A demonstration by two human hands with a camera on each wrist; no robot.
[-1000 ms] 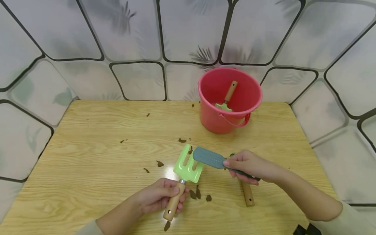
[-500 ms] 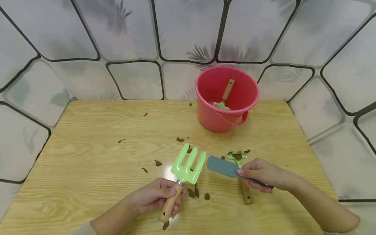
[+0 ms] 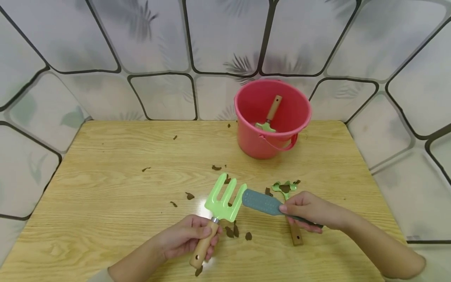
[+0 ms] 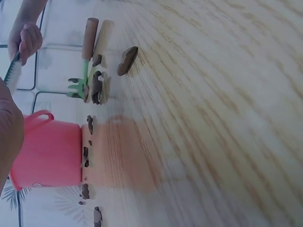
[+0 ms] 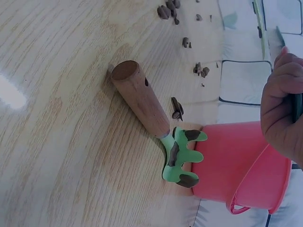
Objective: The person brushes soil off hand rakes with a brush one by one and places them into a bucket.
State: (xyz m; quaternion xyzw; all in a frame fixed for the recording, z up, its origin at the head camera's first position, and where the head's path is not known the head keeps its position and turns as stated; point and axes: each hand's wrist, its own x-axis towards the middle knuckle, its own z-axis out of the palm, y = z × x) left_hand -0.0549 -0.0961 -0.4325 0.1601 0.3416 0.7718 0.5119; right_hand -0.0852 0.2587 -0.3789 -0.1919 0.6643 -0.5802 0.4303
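Note:
My left hand (image 3: 186, 237) grips the wooden handle of a light green, three-tined garden hand fork (image 3: 222, 207), its tines pointing away from me. My right hand (image 3: 311, 211) pinches the dark handle of a blue-grey brush (image 3: 261, 202), whose pale bristles face down in the left wrist view. The brush head's end is right at the fork's right tine. Below the right hand, a small green hand rake (image 5: 142, 101) with a wooden handle lies on the table, dark brown flakes on its prongs.
A pink bucket (image 3: 257, 145) stands at the back right of the wooden table (image 3: 116, 156), with another green, wooden-handled tool (image 3: 274, 109) leaning inside. Several dark brown flakes (image 3: 189, 196) lie scattered about the table. A patterned curtain-like wall (image 3: 158, 47) rises behind.
The brush moved right, off the fork's tines, then came slightly back left to the right tine. The left hand keeps its grip on the fork, almost still.

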